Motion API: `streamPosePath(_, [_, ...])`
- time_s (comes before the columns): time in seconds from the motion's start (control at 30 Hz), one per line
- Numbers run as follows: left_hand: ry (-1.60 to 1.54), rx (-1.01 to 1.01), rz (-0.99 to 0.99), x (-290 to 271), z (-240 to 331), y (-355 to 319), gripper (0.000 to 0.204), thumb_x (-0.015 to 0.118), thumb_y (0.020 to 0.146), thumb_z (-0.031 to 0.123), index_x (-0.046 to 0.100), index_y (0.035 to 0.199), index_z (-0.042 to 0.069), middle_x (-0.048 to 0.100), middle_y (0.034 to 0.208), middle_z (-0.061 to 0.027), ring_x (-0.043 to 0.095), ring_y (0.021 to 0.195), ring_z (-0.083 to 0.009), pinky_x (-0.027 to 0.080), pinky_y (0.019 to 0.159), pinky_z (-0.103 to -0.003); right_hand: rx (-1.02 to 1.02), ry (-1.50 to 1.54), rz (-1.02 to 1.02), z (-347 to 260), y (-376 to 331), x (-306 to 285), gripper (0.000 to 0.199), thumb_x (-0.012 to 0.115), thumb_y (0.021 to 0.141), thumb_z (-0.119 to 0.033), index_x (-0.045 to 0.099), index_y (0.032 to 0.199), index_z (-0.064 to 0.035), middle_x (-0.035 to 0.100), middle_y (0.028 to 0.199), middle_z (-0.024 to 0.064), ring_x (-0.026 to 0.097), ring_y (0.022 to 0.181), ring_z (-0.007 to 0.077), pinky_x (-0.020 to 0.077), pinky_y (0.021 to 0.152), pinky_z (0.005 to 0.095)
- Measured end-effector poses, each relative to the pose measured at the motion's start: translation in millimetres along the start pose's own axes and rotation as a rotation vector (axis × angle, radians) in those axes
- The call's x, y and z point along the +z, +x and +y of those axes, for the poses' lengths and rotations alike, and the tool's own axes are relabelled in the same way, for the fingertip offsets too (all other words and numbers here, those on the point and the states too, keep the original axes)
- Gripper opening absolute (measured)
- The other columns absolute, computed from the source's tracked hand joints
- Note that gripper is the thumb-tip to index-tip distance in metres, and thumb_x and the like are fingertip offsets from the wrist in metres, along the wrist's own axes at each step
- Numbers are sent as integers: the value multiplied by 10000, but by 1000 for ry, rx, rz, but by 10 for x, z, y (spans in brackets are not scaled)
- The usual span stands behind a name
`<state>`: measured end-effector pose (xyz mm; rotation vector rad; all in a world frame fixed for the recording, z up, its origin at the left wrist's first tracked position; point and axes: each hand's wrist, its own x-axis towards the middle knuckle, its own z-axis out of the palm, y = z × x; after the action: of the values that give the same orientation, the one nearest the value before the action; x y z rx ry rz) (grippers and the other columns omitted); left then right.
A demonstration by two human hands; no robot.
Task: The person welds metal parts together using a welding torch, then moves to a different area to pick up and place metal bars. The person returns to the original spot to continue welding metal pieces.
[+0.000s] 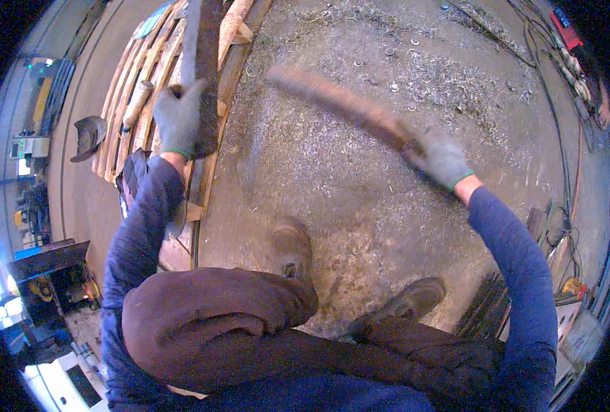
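My left hand (181,120), in a grey glove with a green cuff, is closed round the edge of a long dark metal bar (207,44). The bar runs up past the top of the view, above the edge of a wooden pallet (116,141). Out to the right, my right hand (439,158), gloved alike, grips one end of a rusty brown metal strip (339,103). That strip slants up and left over the floor, its far end smeared by motion. Nothing joins the two pieces, which are held apart.
Curly metal shavings (442,75) litter the concrete floor. On the pallet lies a pale roll (137,104), with a dark curved piece (89,137) beyond its left edge. Cables (559,130) trail along the right. My boots (415,299) stand below; dark bars (483,302) lie at lower right.
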<state>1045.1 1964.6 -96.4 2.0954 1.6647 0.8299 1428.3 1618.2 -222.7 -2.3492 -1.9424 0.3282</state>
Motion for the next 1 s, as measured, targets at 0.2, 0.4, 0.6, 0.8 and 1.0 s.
streamPosePath(0.2, [134, -105, 50, 662, -277, -854, 559, 823, 782, 441, 694, 974, -69, 715, 975, -285, 708, 944, -404, 534, 854, -480, 391, 79, 120, 832, 69, -358, 592, 616, 987, -426, 490, 1531, -231, 706, 1129, 258, 693, 1028, 446, 540, 898, 510])
streamPosePath(0.4, [448, -13, 94, 1052, -717, -1031, 548, 796, 791, 410, 660, 1049, -54, 687, 1021, -240, 660, 930, -445, 530, 843, -518, 512, 415, 208, 701, -773, -843, 622, 658, 993, -311, 481, 1541, -78, 541, 1532, 158, 528, 1405, 262, 405, 1156, 379])
streamPosePath(0.6, [716, -133, -107, 1377, -694, -559, 506, 793, 791, 384, 656, 1067, -18, 700, 1061, -231, 692, 993, -417, 561, 869, -505, 514, 556, 314, 283, -928, -737, 657, 682, 976, -211, 438, 1547, 4, 490, 1572, 163, 456, 1455, 243, 338, 1205, 368])
streamPosePath(0.8, [636, -2, -398, 1696, -348, -48, 500, 745, 793, 309, 685, 1143, -43, 729, 1107, -254, 719, 1051, -399, 586, 893, -488, 577, 800, 367, 87, -945, -638, 668, 675, 969, -154, 412, 1556, 23, 455, 1595, 156, 442, 1455, 252, 335, 1205, 373])
streamPosePath(1.0, [373, 149, -529, 2566, 847, 132, 320, 677, 800, 230, 757, 1038, 31, 753, 1018, -226, 730, 978, -420, 588, 850, -479, 584, 841, 500, 105, -716, -764, 627, 679, 968, -142, 455, 1524, 41, 468, 1583, 166, 436, 1462, 269, 325, 1214, 382])
